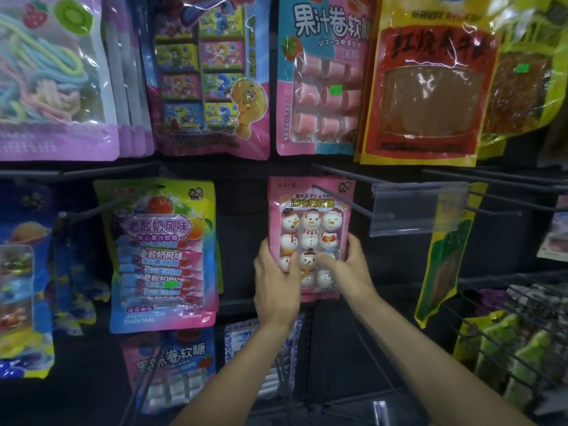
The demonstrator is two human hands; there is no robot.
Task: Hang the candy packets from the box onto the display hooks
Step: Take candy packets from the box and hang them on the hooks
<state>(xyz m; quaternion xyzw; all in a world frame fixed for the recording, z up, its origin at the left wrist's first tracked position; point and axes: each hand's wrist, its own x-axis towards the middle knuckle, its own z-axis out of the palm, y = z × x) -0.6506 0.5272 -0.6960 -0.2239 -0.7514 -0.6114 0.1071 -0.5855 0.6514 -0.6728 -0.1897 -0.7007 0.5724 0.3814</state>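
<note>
Wide shot first: the dark display wall [239, 241] fills the view, hung with sweets. Up and to the left of the pink snowman packet [310, 222], the one to watch, hangs a big rainbow-gummy bag [52, 81]. Straight above the packet is a fruit-roll bag [319, 75], and up to its right a yellow-and-red pouch [430, 87]. Beside it on the left hangs a yoghurt-flavour packet [163, 253], and low on its right sits a wire basket [507, 333] of green bags. The box itself isn't in shot.

The snowman packet is upright, flat to the wall and held in both hands. The left hand [275, 281] grasps its lower left edge, thumb across the front. The right hand [353, 265] grasps the lower right edge, with digits spread over the snowmen.

The hook [353, 200] seems to start at the packet's top centre and runs out towards us, up to the right of the hands. A clear price-tag holder [418, 207] hangs just right of the packet. I'd call this the threading step, nearly done: the prong appears to pass through the header, though the hole is too small to confirm.

What's next, by my reading: slide the packet back along the prong, keeping it level so the header doesn't tear. Then check that it hangs free, release both hands and fetch another packet.
</note>
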